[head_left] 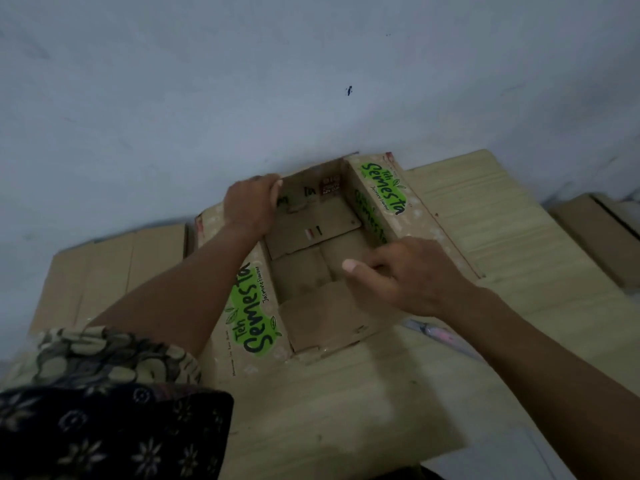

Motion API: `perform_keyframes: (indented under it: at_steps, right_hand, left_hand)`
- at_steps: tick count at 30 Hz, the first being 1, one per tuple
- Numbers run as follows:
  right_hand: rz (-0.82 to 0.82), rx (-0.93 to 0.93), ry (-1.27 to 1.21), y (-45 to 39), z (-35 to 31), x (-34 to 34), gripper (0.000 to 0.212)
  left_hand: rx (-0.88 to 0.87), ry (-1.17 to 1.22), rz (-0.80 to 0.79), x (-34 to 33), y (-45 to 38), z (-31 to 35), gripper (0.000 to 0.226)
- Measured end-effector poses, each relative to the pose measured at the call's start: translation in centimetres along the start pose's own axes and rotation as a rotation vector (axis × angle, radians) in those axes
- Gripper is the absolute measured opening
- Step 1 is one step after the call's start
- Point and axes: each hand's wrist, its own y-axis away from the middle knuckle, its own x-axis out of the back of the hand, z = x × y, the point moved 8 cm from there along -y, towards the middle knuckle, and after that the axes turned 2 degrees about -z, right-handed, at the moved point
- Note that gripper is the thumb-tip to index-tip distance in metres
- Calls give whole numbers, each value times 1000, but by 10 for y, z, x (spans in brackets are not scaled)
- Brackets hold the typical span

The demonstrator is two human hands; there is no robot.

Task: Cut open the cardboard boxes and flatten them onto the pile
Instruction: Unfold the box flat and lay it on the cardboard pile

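Observation:
A brown cardboard box [254, 306] printed with green "Teh Semesta" labels lies open-topped on a pile of flattened cardboard [346, 403]. Its flaps are spread out and its inner bottom flaps show. My left hand [249, 206] grips the top edge of the far left corner of the box. At the near end of the right wall, my right hand [415, 275] has its fingers curled round the cardboard and its thumb pointing left. A small pink and white object [438, 334], too blurred to identify, lies on the pile under my right forearm.
A pale wall [311, 81] stands directly behind the box. More flattened cardboard [104, 271] lies to the left, and another brown box [595, 233] sits at the far right. My patterned clothing [104, 410] fills the lower left.

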Motion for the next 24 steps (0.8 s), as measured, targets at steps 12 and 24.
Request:
perform_keyframes:
  at_steps: [12, 24]
  right_hand:
    - [-819, -176, 157, 111, 8, -90, 77]
    - [281, -46, 269, 119, 24, -111, 62]
  left_hand:
    - [153, -162, 96, 43, 40, -11, 35]
    - [212, -282, -207, -28, 35, -67, 103]
